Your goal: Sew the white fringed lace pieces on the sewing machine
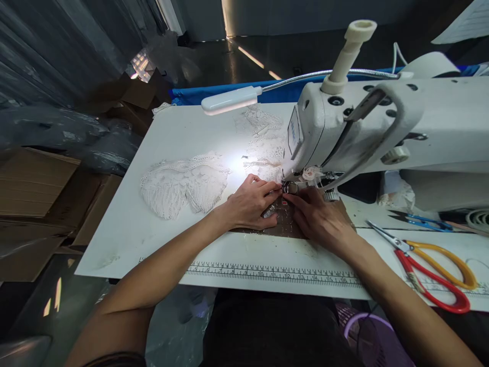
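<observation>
My left hand lies to the left of the sewing machine's needle area. Its fingertips press down close to the presser foot, and its thumb is spread away from them. From the other side, my right hand reaches in with the index finger stretched toward the same spot and other fingers apart, partly bent beneath. White lace pieces lie just behind my left fingers, near the foot. The material right at the needle is hidden by my fingers. Under both hands is a brown, worn plate.
Another white lace piece lies left on the white table. Red-and-yellow scissors and blue thread snips lie at right. A lamp hangs over the table. A printed ruler runs along the front edge; cardboard boxes stand left.
</observation>
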